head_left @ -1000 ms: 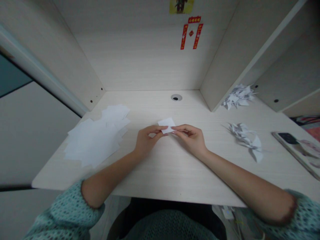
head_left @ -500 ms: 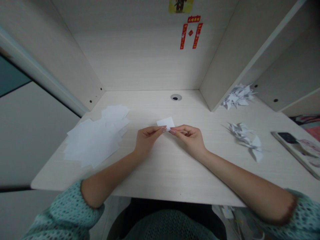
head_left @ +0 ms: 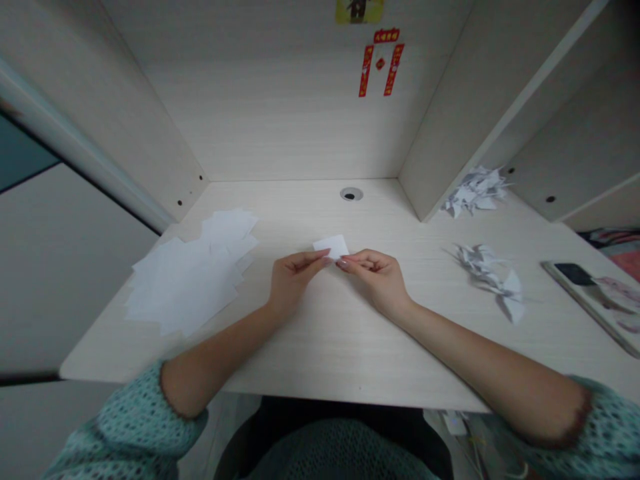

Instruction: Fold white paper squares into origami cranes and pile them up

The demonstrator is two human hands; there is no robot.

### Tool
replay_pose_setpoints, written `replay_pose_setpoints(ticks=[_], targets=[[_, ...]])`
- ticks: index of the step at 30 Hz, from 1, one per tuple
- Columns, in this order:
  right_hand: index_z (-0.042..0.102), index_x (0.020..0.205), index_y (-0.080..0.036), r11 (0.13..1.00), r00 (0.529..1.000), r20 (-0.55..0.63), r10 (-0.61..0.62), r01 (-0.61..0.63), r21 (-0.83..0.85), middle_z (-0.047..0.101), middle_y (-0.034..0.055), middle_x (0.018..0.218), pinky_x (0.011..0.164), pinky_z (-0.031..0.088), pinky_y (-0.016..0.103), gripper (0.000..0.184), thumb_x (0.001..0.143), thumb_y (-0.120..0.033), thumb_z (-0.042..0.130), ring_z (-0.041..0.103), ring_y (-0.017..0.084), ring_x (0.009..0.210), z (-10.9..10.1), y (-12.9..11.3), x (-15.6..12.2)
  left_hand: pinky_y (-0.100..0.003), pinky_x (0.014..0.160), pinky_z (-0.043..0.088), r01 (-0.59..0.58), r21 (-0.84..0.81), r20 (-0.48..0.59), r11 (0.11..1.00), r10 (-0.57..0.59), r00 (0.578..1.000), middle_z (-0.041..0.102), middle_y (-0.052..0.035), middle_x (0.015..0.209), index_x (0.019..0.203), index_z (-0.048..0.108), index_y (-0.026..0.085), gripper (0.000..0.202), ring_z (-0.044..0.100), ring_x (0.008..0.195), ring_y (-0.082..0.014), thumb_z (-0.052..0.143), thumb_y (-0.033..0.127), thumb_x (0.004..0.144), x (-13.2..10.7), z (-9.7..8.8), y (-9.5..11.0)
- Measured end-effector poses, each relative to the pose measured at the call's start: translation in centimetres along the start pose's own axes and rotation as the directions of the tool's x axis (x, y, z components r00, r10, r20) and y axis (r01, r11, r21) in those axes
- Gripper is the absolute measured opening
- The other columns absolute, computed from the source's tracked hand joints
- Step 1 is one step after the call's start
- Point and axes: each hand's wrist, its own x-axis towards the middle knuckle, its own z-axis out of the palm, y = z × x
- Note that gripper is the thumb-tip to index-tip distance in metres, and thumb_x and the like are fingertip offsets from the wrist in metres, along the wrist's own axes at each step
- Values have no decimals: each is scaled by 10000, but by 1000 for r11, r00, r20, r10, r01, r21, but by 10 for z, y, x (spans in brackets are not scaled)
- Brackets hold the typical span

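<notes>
A small white piece of paper (head_left: 332, 245) is held over the middle of the desk, its far part sticking out beyond the fingertips. My left hand (head_left: 296, 277) pinches its near edge from the left between thumb and forefinger. From the right, my right hand (head_left: 377, 272) pinches the same near edge, its fingertips a short way from the left ones. Whether the edge is creased or folded is hard to make out. Left of my hands lies a spread pile of white paper sheets (head_left: 187, 273). To the right sits a small group of folded paper pieces (head_left: 487, 270).
A larger heap of folded paper (head_left: 477, 190) lies behind the upright divider (head_left: 455, 113) at the right. A phone (head_left: 595, 300) rests near the desk's right edge. A round cable hole (head_left: 351, 194) is set at the back. Red paper strips (head_left: 366, 70) decorate the back panel.
The fingertips of my two hands have drawn slightly apart along the near edge of the paper. Both hands keep their pinch, and the paper stays in nearly the same place.
</notes>
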Motion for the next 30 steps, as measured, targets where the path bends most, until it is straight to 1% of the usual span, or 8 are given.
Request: replay_pose_setpoints(ticks=[3, 6, 11, 13, 18, 21, 25, 30], targets=[[721, 695, -208, 1000, 1000, -3, -13, 13, -19, 737, 13, 705, 602, 498, 259, 109, 641, -277, 787, 644, 122, 607, -1, -1, 0, -310, 820, 496, 2, -18, 32, 1000, -1, 999, 749, -32, 898, 890, 753, 234, 237, 672, 842, -184, 753, 320, 669, 2, 0, -2], [719, 689, -213, 999, 999, -5, -33, 33, -38, 736, 6, 704, 592, 486, 241, 96, 643, -262, 786, 637, 106, 595, -1, -1, 0, -295, 794, 492, 21, -49, 15, 999, -20, 1000, 749, -33, 875, 864, 756, 226, 232, 663, 812, -172, 766, 318, 652, 3, -1, -3], [715, 683, -213, 999, 1000, -1, -27, 27, -32, 727, -2, 677, 598, 488, 240, 95, 639, -253, 789, 631, 100, 582, 0, 0, -1, -268, 698, 479, 58, -107, -7, 992, -60, 998, 730, -25, 736, 821, 760, 204, 236, 625, 684, -137, 785, 322, 618, 5, 0, -5], [712, 677, -212, 999, 1000, -6, -26, 26, -21, 728, -2, 678, 602, 490, 241, 98, 636, -254, 790, 632, 100, 584, 0, 0, -1, -265, 686, 476, 62, -128, -9, 990, -64, 998, 724, -27, 721, 810, 761, 199, 232, 616, 669, -132, 786, 325, 617, 5, 0, -6], [704, 670, -207, 1000, 1000, -4, -13, 13, 1, 737, 10, 715, 606, 496, 254, 117, 627, -270, 793, 637, 111, 600, 1, 1, 0, -251, 706, 480, 54, -182, 0, 982, -55, 998, 735, -31, 772, 787, 759, 205, 197, 625, 693, -120, 783, 320, 629, 4, 2, -6], [701, 669, -206, 1000, 1000, -13, 6, -6, 6, 736, 15, 717, 604, 502, 268, 138, 618, -291, 796, 633, 119, 596, 1, 2, 1, -250, 701, 483, 47, -157, -1, 986, -48, 999, 734, -29, 762, 790, 756, 202, 204, 632, 698, -124, 783, 326, 630, 4, 2, -5], [706, 681, -211, 999, 1000, -9, 22, -22, 35, 737, 15, 725, 627, 505, 272, 145, 609, -289, 805, 637, 121, 615, 0, 3, 2, -270, 728, 498, 39, -149, 2, 988, -39, 999, 739, -40, 795, 800, 750, 191, 224, 650, 733, -142, 782, 334, 631, 3, 2, -6], [717, 699, -214, 998, 999, -7, 41, -41, 51, 733, 10, 705, 644, 506, 274, 151, 602, -279, 812, 637, 120, 618, 0, 3, 2, -279, 773, 507, 70, -203, 23, 977, -67, 998, 740, -38, 817, 798, 743, 190, 218, 660, 760, -138, 783, 326, 633, 2, 2, -7]])
